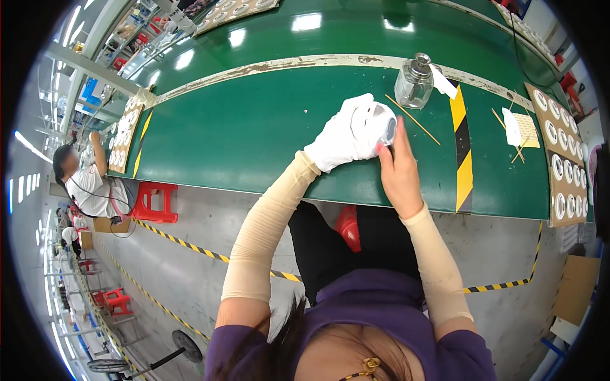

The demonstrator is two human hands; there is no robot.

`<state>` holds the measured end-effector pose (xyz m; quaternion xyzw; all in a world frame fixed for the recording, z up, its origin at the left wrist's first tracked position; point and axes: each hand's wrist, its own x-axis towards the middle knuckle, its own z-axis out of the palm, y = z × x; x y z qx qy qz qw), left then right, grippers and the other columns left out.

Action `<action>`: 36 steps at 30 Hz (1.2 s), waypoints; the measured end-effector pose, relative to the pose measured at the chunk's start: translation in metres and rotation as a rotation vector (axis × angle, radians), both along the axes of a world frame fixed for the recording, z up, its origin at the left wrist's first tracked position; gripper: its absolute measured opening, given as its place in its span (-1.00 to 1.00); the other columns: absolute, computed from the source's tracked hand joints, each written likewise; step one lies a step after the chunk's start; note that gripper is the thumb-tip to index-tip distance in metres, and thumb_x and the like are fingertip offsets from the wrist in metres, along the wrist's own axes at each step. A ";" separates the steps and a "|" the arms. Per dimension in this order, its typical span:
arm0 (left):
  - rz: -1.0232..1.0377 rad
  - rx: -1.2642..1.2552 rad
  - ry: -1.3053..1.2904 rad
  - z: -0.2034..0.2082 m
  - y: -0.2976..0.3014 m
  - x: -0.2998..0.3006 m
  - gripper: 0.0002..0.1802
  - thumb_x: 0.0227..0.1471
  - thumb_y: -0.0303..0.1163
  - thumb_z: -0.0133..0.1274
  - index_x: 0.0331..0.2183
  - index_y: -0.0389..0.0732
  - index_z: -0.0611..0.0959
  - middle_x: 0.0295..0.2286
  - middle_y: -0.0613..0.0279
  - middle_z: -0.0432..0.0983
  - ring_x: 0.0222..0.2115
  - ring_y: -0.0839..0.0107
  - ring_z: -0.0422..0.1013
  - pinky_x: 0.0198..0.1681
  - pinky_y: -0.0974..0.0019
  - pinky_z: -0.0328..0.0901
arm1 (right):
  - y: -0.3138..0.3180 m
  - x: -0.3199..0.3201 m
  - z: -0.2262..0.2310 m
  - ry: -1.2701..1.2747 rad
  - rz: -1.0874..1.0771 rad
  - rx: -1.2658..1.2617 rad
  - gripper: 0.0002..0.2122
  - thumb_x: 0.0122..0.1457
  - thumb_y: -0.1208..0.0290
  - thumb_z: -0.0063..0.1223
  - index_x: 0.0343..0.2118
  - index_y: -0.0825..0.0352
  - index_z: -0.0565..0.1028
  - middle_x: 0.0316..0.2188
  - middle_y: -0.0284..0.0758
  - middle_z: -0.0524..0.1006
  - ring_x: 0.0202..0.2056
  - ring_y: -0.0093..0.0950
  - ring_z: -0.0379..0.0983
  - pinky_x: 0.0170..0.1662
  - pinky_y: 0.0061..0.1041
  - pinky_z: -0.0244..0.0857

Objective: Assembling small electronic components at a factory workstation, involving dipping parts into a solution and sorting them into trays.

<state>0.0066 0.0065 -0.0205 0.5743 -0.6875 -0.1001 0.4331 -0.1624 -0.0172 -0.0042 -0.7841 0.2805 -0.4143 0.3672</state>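
Note:
My left hand (340, 140), in a white glove, is closed round a white rounded device (372, 120) with a grey end, held above the green table near its front edge. Bare and with straightened fingers, my right hand (401, 174) lies against the grey end of the device from the right. A thin wooden stick (413, 119) rests on the table just beyond my right fingers. Farther back stands a clear glass bottle (414, 86) with a metal top, a white tissue (443, 81) beside it.
Cardboard trays of white round parts (559, 146) stand at the right end of the green table (254, 120). Near them lie a yellow pad (526, 130), a white cloth (511, 127) and crossed sticks. At the left, a person (89, 178) sits by another tray (124, 143) and a red stool (154, 202).

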 end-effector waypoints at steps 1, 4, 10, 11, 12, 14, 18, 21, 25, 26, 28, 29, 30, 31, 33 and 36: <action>0.022 0.058 -0.039 -0.001 0.002 0.002 -0.10 -0.24 -0.16 0.31 0.08 -0.25 0.25 0.03 0.04 0.24 -0.01 0.19 0.29 0.04 0.27 0.23 | 0.003 -0.009 -0.005 0.004 0.053 0.228 -0.51 0.18 0.60 -0.13 0.18 0.52 0.09 0.14 0.00 0.24 0.15 -0.21 0.21 0.15 -0.49 0.08; 0.075 0.002 -0.157 0.003 0.003 0.000 -0.04 -0.29 -0.21 0.36 0.10 -0.27 0.22 0.00 0.06 0.25 0.03 0.23 0.24 0.06 0.27 0.22 | 0.004 -0.038 -0.016 -0.106 0.070 0.210 -0.58 0.19 0.65 -0.19 0.15 0.51 0.18 0.05 -0.07 0.38 0.06 -0.36 0.33 0.11 -0.53 0.13; -0.015 0.054 0.418 0.022 0.007 0.004 0.00 -0.35 -0.37 0.39 0.12 -0.23 0.20 0.01 0.09 0.24 0.02 0.25 0.25 0.05 0.23 0.27 | -0.010 -0.062 -0.008 -0.465 0.050 0.568 -0.71 0.23 0.60 -0.17 0.01 0.50 0.34 -0.11 -0.17 0.50 -0.08 -0.50 0.42 -0.03 -0.55 0.31; -0.075 0.093 0.766 0.023 0.008 0.005 0.01 -0.36 -0.41 0.39 0.13 -0.23 0.19 0.01 0.09 0.24 0.02 0.25 0.26 0.06 0.23 0.27 | -0.013 -0.064 -0.007 -0.424 0.045 0.538 -0.74 0.23 0.60 -0.16 -0.03 0.51 0.37 -0.14 -0.20 0.51 -0.12 -0.51 0.43 -0.05 -0.56 0.32; -0.160 0.026 0.912 0.024 0.005 0.006 -0.07 -0.29 -0.38 0.35 0.11 -0.26 0.22 -0.01 0.07 0.29 -0.03 0.19 0.33 0.05 0.19 0.29 | -0.017 -0.064 -0.006 -0.383 0.040 0.506 -0.77 0.23 0.59 -0.15 -0.07 0.51 0.40 -0.18 -0.22 0.53 -0.16 -0.53 0.45 -0.08 -0.57 0.33; -0.246 0.082 1.121 0.037 0.009 0.002 -0.13 -0.23 -0.35 0.31 0.10 -0.26 0.23 -0.03 0.04 0.31 -0.06 0.14 0.36 0.03 0.14 0.31 | -0.030 -0.060 0.003 -0.357 -0.008 0.394 -0.80 0.22 0.58 -0.11 -0.12 0.51 0.42 -0.27 -0.29 0.53 -0.21 -0.55 0.45 -0.11 -0.59 0.34; -0.434 0.151 1.504 0.053 0.016 -0.002 -0.27 -0.02 -0.19 0.15 0.09 -0.24 0.21 -0.07 -0.03 0.35 -0.12 -0.02 0.40 -0.13 0.13 0.42 | -0.072 -0.036 0.032 -0.444 -0.082 0.177 -0.85 0.21 0.56 -0.07 -0.20 0.49 0.43 -0.30 -0.31 0.51 -0.28 -0.59 0.43 -0.19 -0.65 0.31; -0.421 0.159 1.586 0.061 0.015 -0.010 -0.23 0.06 0.17 -0.08 0.06 -0.27 0.26 -0.11 -0.14 0.37 -0.23 0.08 0.46 -0.33 0.31 0.47 | -0.098 -0.020 0.064 -0.411 -0.083 0.064 -0.85 0.21 0.54 -0.08 -0.20 0.46 0.44 -0.34 -0.34 0.51 -0.35 -0.63 0.39 -0.27 -0.68 0.28; -0.459 0.246 1.835 0.074 0.018 -0.019 -0.06 0.01 0.40 -0.32 0.04 -0.31 0.28 -0.19 -0.15 0.41 -0.40 0.30 0.46 -0.50 0.45 0.40 | -0.087 -0.016 0.071 -0.237 -0.017 -0.124 -0.85 0.23 0.50 -0.11 -0.23 0.41 0.48 -0.41 -0.37 0.50 -0.45 -0.68 0.32 -0.36 -0.67 0.22; -0.489 0.245 1.846 0.073 0.018 -0.018 -0.06 0.01 0.41 -0.33 0.03 -0.31 0.29 -0.20 -0.15 0.41 -0.42 0.31 0.46 -0.52 0.45 0.40 | -0.084 -0.018 0.061 -0.086 -0.001 -0.236 -0.85 0.21 0.49 -0.10 -0.27 0.40 0.50 -0.39 -0.32 0.51 -0.43 -0.57 0.37 -0.33 -0.59 0.25; -0.413 0.252 1.890 0.075 0.016 -0.021 -0.06 0.00 0.43 -0.36 0.00 -0.30 0.31 -0.23 -0.14 0.43 -0.49 0.36 0.45 -0.60 0.45 0.38 | -0.066 -0.022 0.044 0.090 0.128 -0.398 -0.88 0.10 0.46 0.02 -0.35 0.38 0.51 -0.42 -0.22 0.47 -0.33 -0.27 0.38 -0.26 -0.40 0.27; -0.413 0.248 1.889 0.075 0.016 -0.021 -0.06 0.00 0.43 -0.36 0.00 -0.30 0.31 -0.23 -0.14 0.43 -0.49 0.36 0.45 -0.60 0.45 0.38 | -0.055 -0.025 0.036 0.129 0.168 -0.462 -0.86 0.02 0.43 0.12 -0.38 0.37 0.50 -0.45 -0.24 0.43 -0.35 -0.27 0.35 -0.28 -0.39 0.26; -0.401 0.250 1.901 0.075 0.017 -0.021 -0.05 -0.01 0.43 -0.37 -0.01 -0.30 0.32 -0.24 -0.14 0.43 -0.50 0.37 0.45 -0.60 0.46 0.37 | -0.047 -0.030 0.030 0.199 0.224 -0.468 -0.84 -0.02 0.43 0.15 -0.37 0.36 0.50 -0.45 -0.25 0.41 -0.35 -0.27 0.34 -0.28 -0.38 0.26; -0.389 0.252 1.913 0.073 0.018 -0.021 -0.05 -0.01 0.44 -0.37 -0.02 -0.30 0.32 -0.26 -0.14 0.44 -0.52 0.37 0.45 -0.61 0.46 0.37 | -0.041 -0.033 0.025 0.270 0.279 -0.474 -0.81 -0.06 0.43 0.19 -0.36 0.35 0.50 -0.46 -0.26 0.39 -0.35 -0.28 0.34 -0.29 -0.38 0.25; -0.439 0.240 1.927 0.067 0.017 -0.018 -0.06 -0.03 0.43 -0.32 0.00 -0.28 0.31 -0.22 -0.18 0.41 -0.50 0.32 0.45 -0.58 0.43 0.40 | -0.040 -0.036 0.017 0.292 0.292 -0.503 -0.79 -0.08 0.43 0.20 -0.34 0.34 0.50 -0.47 -0.26 0.37 -0.36 -0.29 0.33 -0.29 -0.38 0.25; -0.476 0.235 1.975 0.065 0.016 -0.017 -0.06 -0.05 0.43 -0.27 0.00 -0.26 0.30 -0.19 -0.22 0.38 -0.48 0.24 0.46 -0.55 0.40 0.43 | -0.044 -0.034 0.013 0.321 0.309 -0.533 -0.76 -0.09 0.45 0.20 -0.31 0.32 0.49 -0.48 -0.27 0.36 -0.36 -0.31 0.34 -0.29 -0.38 0.25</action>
